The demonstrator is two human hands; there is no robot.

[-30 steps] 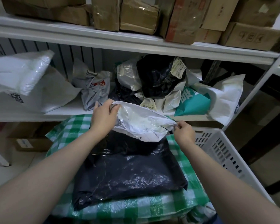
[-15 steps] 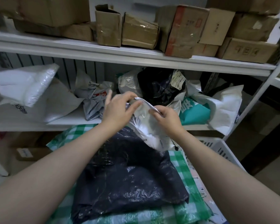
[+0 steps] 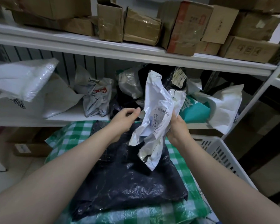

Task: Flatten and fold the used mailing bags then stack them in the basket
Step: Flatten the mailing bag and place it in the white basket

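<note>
My right hand [image 3: 178,126] grips a crumpled white mailing bag [image 3: 157,113] with a barcode label, holding it upright above the stack. My left hand [image 3: 124,118] hovers just left of the bag with fingers loosely curled, holding nothing. Below lies a flattened black mailing bag [image 3: 128,180] on top of a green-and-white checked bag [image 3: 68,139]. The white slotted basket [image 3: 223,152] shows its rim at the right, beside the stack.
The shelf [image 3: 74,115] behind carries several crumpled mailers: large white ones [image 3: 23,88] at left, a grey one [image 3: 95,97], black ones, a teal one [image 3: 196,110] and a white one [image 3: 225,107] at right. Cardboard boxes [image 3: 142,25] fill the upper shelf.
The white bag went from spread between both hands to bunched upright in my right hand. My left hand let go and moved slightly left.
</note>
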